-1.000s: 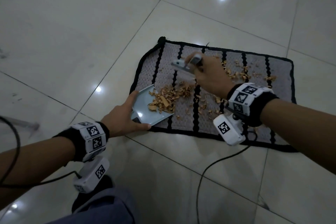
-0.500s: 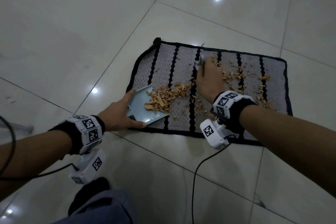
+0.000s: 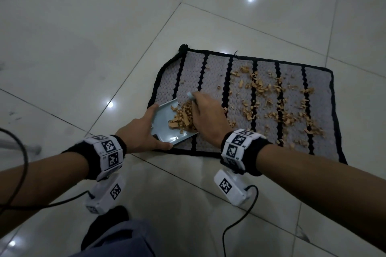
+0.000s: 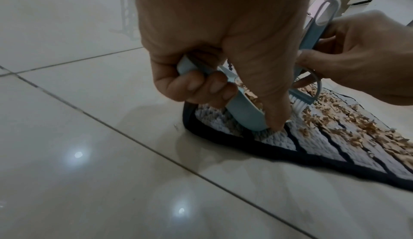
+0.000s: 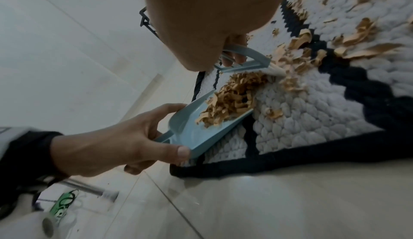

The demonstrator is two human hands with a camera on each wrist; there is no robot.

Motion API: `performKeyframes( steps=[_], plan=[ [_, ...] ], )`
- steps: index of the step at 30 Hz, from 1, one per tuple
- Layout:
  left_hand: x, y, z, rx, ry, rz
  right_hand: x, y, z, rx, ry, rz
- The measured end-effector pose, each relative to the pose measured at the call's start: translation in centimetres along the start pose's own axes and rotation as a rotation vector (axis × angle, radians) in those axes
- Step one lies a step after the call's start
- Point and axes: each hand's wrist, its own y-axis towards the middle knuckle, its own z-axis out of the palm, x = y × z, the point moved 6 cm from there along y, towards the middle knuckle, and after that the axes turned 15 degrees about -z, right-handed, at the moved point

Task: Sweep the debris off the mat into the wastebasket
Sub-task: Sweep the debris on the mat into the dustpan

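Observation:
A grey mat (image 3: 213, 73) with black stripes lies on the tiled floor, strewn with tan shavings (image 3: 277, 108). My left hand (image 3: 140, 133) grips the handle of a small light-blue dustpan (image 3: 165, 129) whose lip rests on the mat's near left corner. A heap of shavings (image 5: 232, 98) sits in the pan. My right hand (image 3: 206, 117) holds a light-blue brush (image 4: 312, 36); its white bristles (image 4: 297, 105) touch the mat at the pan's lip. In the right wrist view the brush (image 5: 243, 61) stands just behind the heap. No wastebasket is in view.
Glossy white floor tiles (image 3: 83, 48) surround the mat. Black cables (image 3: 236, 227) trail from both wrist cameras across the floor. A metal tube and a green-printed object (image 5: 64, 205) lie at the lower left of the right wrist view. My knee (image 3: 117, 240) is below.
My right hand has swept the brush leftward across the mat from its middle to the dustpan's lip, pushing more shavings into the pan. My left hand has kept the pan in place.

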Motion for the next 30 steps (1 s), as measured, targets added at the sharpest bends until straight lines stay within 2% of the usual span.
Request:
performKeyframes(
  steps=[4,7,12,18,25,30],
  plan=[
    [-0.2,0.3,0.2,-0.011,-0.007,0.015,1.4,-0.4,0.2,0.061,0.037,-0.053],
    [-0.5,0.7,0.6,0.012,-0.044,0.027,2.1,-0.7,0.5,0.062,0.037,-0.125],
    [-0.9,0.6,0.7,-0.037,-0.079,0.063,2.6,-0.7,0.9,0.064,0.094,-0.16],
    [-1.1,0.8,0.3,-0.105,-0.131,0.084,1.4,-0.1,-1.7,-0.128,0.19,-0.028],
    [-1.5,1.0,0.0,-0.085,-0.208,0.104,-0.7,1.5,-4.3,-0.253,0.211,0.065],
    [-1.1,1.1,-0.7,-0.095,-0.22,0.117,-3.3,3.2,-5.4,-0.311,0.27,0.201]
  ],
)
